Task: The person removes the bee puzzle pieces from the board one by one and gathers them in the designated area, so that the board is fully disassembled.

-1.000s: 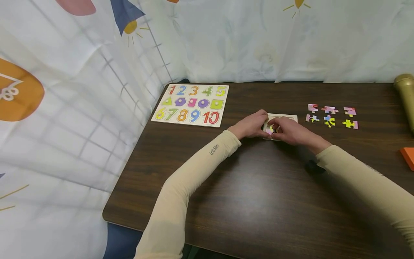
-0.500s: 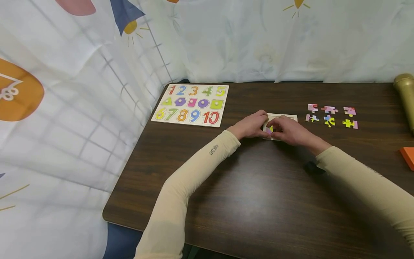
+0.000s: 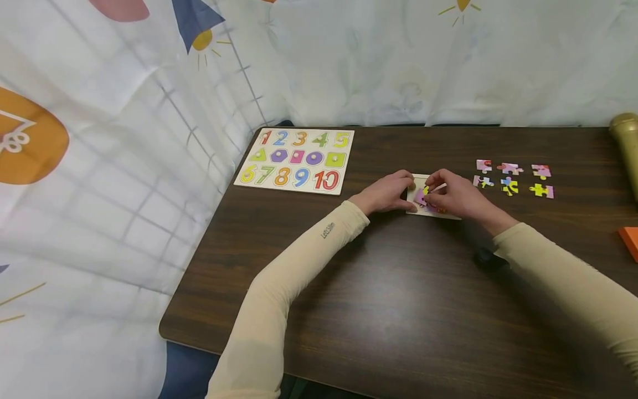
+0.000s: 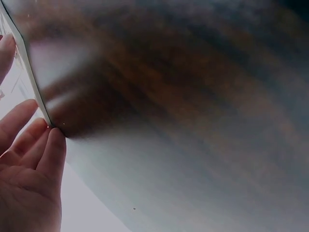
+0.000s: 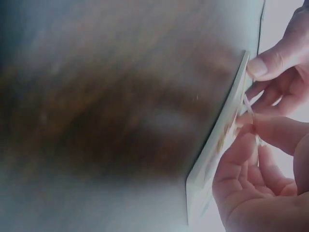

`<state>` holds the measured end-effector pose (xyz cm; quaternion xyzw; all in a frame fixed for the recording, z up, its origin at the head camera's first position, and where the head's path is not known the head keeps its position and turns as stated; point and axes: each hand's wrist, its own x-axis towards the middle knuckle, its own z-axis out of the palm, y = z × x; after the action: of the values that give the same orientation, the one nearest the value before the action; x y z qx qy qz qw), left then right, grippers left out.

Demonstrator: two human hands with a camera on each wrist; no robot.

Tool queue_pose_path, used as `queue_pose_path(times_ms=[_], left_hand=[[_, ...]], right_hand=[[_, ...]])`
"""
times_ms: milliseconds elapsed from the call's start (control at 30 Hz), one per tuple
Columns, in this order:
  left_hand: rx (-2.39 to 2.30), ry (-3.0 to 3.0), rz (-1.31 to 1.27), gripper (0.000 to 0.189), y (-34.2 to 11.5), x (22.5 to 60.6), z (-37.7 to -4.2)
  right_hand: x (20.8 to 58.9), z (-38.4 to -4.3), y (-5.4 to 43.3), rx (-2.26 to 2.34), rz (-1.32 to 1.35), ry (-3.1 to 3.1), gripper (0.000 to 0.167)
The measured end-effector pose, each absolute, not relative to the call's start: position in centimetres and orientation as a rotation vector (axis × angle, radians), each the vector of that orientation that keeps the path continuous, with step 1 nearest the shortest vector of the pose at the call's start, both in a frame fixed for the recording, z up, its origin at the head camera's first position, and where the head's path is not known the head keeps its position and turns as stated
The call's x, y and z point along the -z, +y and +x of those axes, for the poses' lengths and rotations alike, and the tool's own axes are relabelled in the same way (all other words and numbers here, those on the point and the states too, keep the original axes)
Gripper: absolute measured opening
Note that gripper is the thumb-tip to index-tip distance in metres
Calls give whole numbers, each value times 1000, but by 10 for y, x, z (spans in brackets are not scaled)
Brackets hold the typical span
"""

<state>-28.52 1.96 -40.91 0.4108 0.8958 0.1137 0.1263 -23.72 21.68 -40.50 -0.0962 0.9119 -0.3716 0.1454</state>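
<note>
In the head view my left hand (image 3: 386,193) holds the left end of a small cream puzzle board (image 3: 420,178), its thumb at the near corner. The left wrist view shows fingertips of the left hand (image 4: 34,179) along the board's edge (image 4: 36,92). My right hand (image 3: 456,194) pinches a pink and yellow jigsaw piece (image 3: 421,197) between thumb and fingers, tilted over the board. From the right wrist, the piece (image 5: 248,104) appears edge-on, close to the board (image 5: 212,154). Right-hand fingers cover much of the board's middle and whatever lies there.
Several loose jigsaw pieces (image 3: 509,186) lie in two rows right of the board. A number and shape board (image 3: 341,174) lies at the table's back left. A gold cylinder (image 3: 625,149) and an orange block (image 3: 630,241) sit at the right. A white curtain (image 3: 374,72) hangs behind.
My right hand has drawn up and slightly right, and the pinched piece has come away from the board's left end and tilted. The left hand has stayed nearly still.
</note>
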Motion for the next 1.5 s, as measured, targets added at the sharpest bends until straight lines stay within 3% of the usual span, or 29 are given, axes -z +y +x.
queue_pose_path(times_ms=[167, 433, 767, 1500], left_hand=[[-283, 2610, 1203, 55, 22, 408, -286], [-282, 2611, 1210, 55, 22, 409, -287], [-364, 2594, 1199, 51, 18, 410, -288], [-326, 2581, 1180, 51, 19, 405, -289]], right_hand=[[404, -241, 222, 965, -319, 2700, 34], [402, -247, 226, 778, -521, 2717, 41], [403, -246, 229, 726, -725, 2737, 34], [404, -248, 229, 734, -790, 2627, 35]])
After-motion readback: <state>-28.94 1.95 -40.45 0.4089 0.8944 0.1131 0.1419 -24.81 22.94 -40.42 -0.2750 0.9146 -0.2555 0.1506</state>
